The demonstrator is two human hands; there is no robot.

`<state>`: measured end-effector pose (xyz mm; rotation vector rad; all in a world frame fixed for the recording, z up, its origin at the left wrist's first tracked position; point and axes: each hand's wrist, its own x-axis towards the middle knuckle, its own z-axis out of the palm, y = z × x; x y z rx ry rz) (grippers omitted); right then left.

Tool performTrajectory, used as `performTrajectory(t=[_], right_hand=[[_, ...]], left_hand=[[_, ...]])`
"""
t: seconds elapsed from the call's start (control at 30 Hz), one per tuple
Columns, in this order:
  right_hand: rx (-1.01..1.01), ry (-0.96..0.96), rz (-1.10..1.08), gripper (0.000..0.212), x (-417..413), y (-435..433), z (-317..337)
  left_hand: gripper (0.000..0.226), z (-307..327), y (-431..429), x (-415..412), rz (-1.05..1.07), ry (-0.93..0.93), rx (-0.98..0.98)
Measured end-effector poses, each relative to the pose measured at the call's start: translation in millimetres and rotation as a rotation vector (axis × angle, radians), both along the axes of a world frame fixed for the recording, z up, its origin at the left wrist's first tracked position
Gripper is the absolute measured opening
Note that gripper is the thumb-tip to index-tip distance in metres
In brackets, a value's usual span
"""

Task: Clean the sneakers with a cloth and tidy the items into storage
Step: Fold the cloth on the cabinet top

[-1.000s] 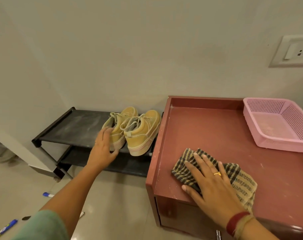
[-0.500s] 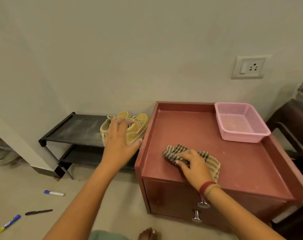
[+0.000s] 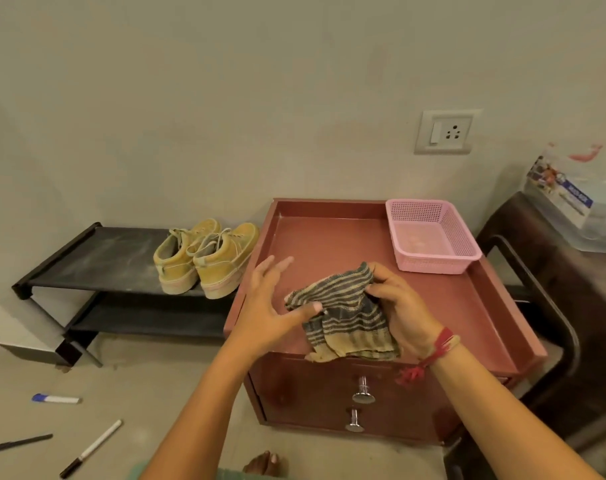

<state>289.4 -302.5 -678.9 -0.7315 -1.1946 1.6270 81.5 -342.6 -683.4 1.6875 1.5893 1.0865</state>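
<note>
A person's right hand [image 3: 402, 306] grips the upper right edge of a striped cloth [image 3: 343, 317] at centre frame, fingers curled round the fabric. The left hand [image 3: 263, 306] is spread wide beside it, fingers straight and holding nothing, only the thumb tip touching the cloth's left side. The cloth droops over the front edge of a red cabinet [image 3: 329, 233]; whether it rests on the top cannot be told. The yellow sneakers [image 3: 204, 258] stand side by side at the right end of a black shoe rack [image 3: 97, 258], left of centre and just beside the cabinet, not yet touched. A pink basket [image 3: 433, 237] sits at the cabinet's upper right corner, and pens [image 3: 55, 398] lie on the floor at lower left.

The step appears to be readying the cloth for wiping. It would go best with the loose fabric folded into a firm pad, no tails dangling, and the free left hand steadying one sneaker while the grimy sole edges are rubbed.
</note>
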Motion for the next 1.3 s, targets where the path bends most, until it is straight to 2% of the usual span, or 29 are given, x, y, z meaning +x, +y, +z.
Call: performTrajectory(t=[0.07,0.1,0.2,0.3,0.37,0.43,0.47,0.53,0.6,0.7,0.83,0.97,1.07,1.13,1.2,1.3], right_hand=[[0.027,-0.023,-0.028,0.020,-1.0,4.8,-1.7],[0.020,-0.025,-0.050,0.023,-2.9,6.9,-1.8],[-0.032,-0.106,-0.172,0.026,-14.7,12.6,-6.7],[0.156,-0.488,-0.555,0.023,-24.2,14.1,-17.1],[0.274,-0.524,-0.676,0.022,-32.7,6.3,-13.2],[0.289,-0.365,-0.497,0.012,-41.4,-7.5,-4.6],[0.260,-0.286,-0.366,0.013,-46.9,-15.6,-1.0],[0.196,-0.175,-0.186,0.031,-53.4,-28.4,2.1],[0.122,-0.081,-0.128,0.041,-54.2,-32.1,3.9],[0.077,-0.059,-0.188,0.032,-50.7,-31.3,12.9],[0.055,-0.105,-0.344,0.019,-47.9,-26.5,15.2],[-0.129,0.000,-0.332,0.024,-39.9,-18.8,14.7],[-0.170,-0.004,-0.441,0.014,-33.2,-10.0,13.2],[-0.136,-0.059,-0.533,0.014,-29.5,-6.0,10.9],[-0.021,-0.148,-0.519,0.020,-28.3,-8.0,10.4],[0.165,-0.206,-0.345,0.022,-37.4,-20.1,14.3]], left_hand=[[0.044,-0.8,6.6,-1.0,-0.056,-0.021,0.042],[0.037,-3.0,9.0,-2.7,-0.070,-0.037,0.060],[0.032,-4.7,10.7,-4.0,-0.098,-0.107,0.073],[0.037,-1.3,7.2,-0.2,-0.075,-0.184,0.106],[0.029,1.8,3.0,-0.3,-0.027,-0.221,0.145],[0.011,5.7,1.8,5.0,0.039,-0.237,0.196],[0.008,7.6,0.4,7.9,0.069,-0.242,0.217],[0.011,9.8,-2.9,16.0,0.086,-0.262,0.223],[0.015,10.5,-5.1,23.4,0.022,-0.288,0.195],[0.028,9.1,-4.0,29.7,-0.117,-0.246,0.172],[0.028,6.2,-1.4,32.9,-0.176,-0.239,0.153],[0.031,6.8,1.0,31.6,-0.122,-0.433,0.117],[0.024,15.7,0.1,31.7,0.018,-0.648,0.097],[0.024,19.2,1.0,26.5,0.153,-0.793,0.102],[0.025,21.0,3.8,20.1,0.265,-0.884,0.113],[0.024,22.0,2.7,24.4,0.240,-0.843,0.102]])
